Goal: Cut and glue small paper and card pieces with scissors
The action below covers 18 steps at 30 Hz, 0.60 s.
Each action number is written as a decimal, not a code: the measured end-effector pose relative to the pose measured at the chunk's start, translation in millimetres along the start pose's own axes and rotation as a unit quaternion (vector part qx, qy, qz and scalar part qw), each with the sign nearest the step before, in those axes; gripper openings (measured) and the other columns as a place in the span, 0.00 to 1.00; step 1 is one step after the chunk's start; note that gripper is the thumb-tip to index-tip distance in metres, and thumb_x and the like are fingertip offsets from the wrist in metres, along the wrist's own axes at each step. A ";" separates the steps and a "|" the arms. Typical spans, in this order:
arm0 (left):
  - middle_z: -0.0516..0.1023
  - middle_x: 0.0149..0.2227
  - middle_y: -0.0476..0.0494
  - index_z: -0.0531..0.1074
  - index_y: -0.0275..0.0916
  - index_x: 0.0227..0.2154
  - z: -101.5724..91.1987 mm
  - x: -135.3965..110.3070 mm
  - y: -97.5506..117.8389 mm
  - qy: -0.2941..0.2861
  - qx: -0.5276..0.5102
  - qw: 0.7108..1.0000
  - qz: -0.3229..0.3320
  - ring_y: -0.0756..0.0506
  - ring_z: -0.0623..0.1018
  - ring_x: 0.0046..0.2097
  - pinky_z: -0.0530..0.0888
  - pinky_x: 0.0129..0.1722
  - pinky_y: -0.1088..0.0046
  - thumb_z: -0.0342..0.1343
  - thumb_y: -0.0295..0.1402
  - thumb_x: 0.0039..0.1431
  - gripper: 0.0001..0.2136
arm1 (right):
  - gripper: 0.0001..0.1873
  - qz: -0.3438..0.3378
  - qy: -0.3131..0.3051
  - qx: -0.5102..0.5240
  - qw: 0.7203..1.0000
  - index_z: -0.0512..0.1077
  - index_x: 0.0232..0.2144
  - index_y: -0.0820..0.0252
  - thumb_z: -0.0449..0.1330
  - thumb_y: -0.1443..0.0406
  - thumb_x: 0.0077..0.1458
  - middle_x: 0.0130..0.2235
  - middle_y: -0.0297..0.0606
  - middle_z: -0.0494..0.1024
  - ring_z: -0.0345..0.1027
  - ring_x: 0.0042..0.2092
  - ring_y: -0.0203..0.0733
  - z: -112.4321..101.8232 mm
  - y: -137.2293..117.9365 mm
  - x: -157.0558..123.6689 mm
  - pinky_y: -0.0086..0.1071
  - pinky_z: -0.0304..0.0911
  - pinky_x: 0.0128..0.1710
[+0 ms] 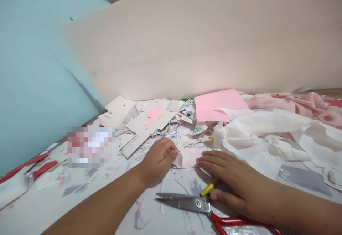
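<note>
A small pale pink piece (189,157), paper or thin cloth, lies in front of me between both hands. My left hand (160,160) is closed with thumb and fingers pinching its left edge, which is lifted slightly. Fingers stretched out, my right hand (229,176) rests flat on the piece's right end. Beneath that palm a yellow pen (209,188) sticks out, partly hidden. Just nearer to me are scissors (184,203) with red handles, blades slightly apart, pointing left. Beyond my right fingers stands a small white glue bottle (219,135) with a nozzle.
Cut white card pieces (149,128) and shredded scraps spread over the surface at centre left. A pink sheet (219,105) lies behind the glue bottle. White sheer material (253,131) and peach cloth (291,105) are heaped at right. A beige panel (200,42) rises behind.
</note>
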<state>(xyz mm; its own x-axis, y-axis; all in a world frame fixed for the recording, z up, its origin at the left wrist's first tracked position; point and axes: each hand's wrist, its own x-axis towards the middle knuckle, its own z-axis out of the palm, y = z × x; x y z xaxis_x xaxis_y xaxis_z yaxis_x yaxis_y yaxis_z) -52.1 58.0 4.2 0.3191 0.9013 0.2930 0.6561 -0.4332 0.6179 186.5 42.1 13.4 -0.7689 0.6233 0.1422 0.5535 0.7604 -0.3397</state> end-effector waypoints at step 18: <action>0.69 0.25 0.48 0.65 0.37 0.23 4.7 -5.3 5.6 -0.048 0.086 0.988 0.121 0.49 0.67 0.31 0.61 0.36 0.69 0.43 0.32 0.57 0.10 | 0.31 -0.068 -0.082 0.047 0.993 0.58 0.57 0.61 0.50 0.53 0.54 0.59 0.42 0.58 0.40 0.62 0.56 -3.6 -6.1 9.5 0.51 0.37 0.60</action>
<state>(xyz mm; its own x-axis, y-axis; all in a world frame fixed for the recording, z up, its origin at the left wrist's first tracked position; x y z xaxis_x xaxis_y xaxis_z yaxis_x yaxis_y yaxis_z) -46.9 50.7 2.6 0.5392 0.7701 0.3409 0.6563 -0.6378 0.4031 177.0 44.1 20.1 -0.8805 0.4722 0.0421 0.4146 0.8101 -0.4145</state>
